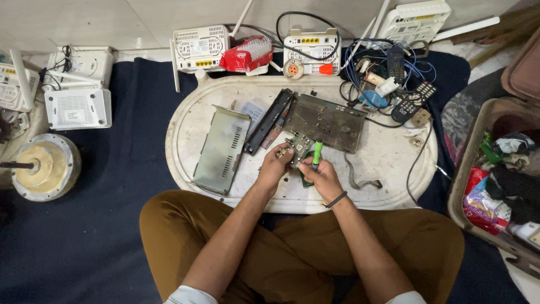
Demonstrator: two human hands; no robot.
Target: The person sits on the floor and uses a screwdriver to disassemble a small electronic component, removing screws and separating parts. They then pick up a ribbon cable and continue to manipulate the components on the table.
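Left hand is closing its fingers around a small circuit board, tilting it up off the white oval desk so its face is exposed, while the right hand is gripping a green-handled screwdriver upright against it. Opened metal casing and its vented cover are lying just beyond, near the centre, with white routers ranged along the far edge.

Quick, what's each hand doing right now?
Left hand: closed on a small circuit board, held over the white tray.
Right hand: closed around a green-handled screwdriver, its tip at the board.
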